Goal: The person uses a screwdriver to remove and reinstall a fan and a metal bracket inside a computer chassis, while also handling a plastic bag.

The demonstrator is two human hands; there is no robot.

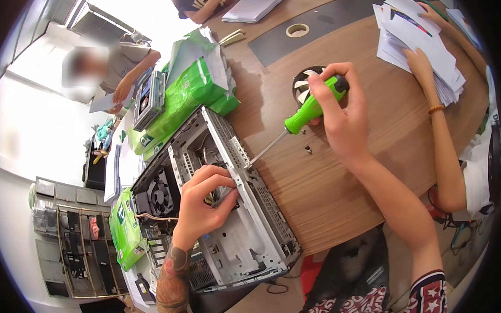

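Note:
My right hand [344, 121] is wrapped round the green-and-black handle of a screwdriver [300, 117]. Its metal shaft slants down to the left, and the tip meets the near-right edge of an opened computer case [270, 212]. Inside the case reaches my left hand [203, 202], its fingers bent and thumb drawn in against the metal frame; whatever they pinch is hidden. The case lies on its side, with a black fan [160, 195] and some cables showing within. Just behind my right hand, a round fan with pale blades [301, 87] rests on the table. Small screws [308, 150] lie below it.
Green plastic packages [195, 83] line the case's far left, with a metal drive [150, 100] on top. A tape roll [297, 30] lies farther back on the wooden table [337, 203]. At right, another person's hands hold papers [414, 46]; two more people sit opposite.

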